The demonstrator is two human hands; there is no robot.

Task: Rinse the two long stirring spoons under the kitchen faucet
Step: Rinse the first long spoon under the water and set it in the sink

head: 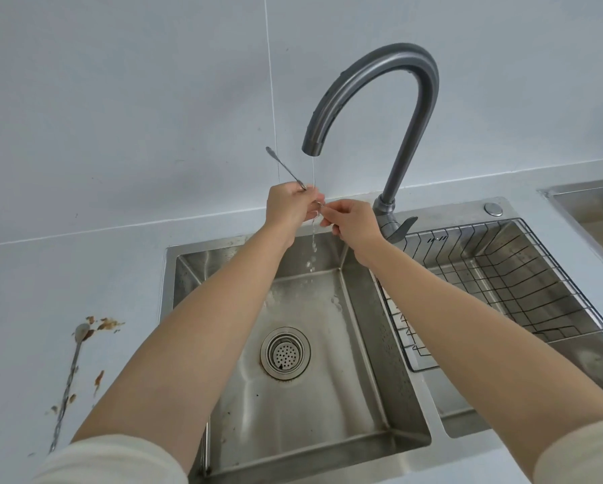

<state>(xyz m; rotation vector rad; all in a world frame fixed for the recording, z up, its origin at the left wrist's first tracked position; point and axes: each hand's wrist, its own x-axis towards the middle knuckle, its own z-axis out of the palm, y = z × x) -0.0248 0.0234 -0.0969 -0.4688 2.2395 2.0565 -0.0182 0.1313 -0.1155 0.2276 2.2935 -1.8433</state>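
A thin stream of water runs from the grey gooseneck faucet (pixel 373 99) into the left sink basin (pixel 359 309). My left hand (pixel 287 211) holds a long metal stirring spoon (pixel 284 168); its handle sticks up and to the left, and its bowl end is hidden between my fingers under the stream. My right hand (pixel 354 223) pinches that same end from the right. A second long spoon (pixel 70 382) with a twisted handle lies on the counter at the left, among brown stains.
A black wire rack (pixel 572 288) sits in the right basin. The drain strainer (pixel 285 352) is in the middle of the left basin. The faucet lever (pixel 403 228) is just right of my right hand. Another sink edge (pixel 586 200) shows at the far right.
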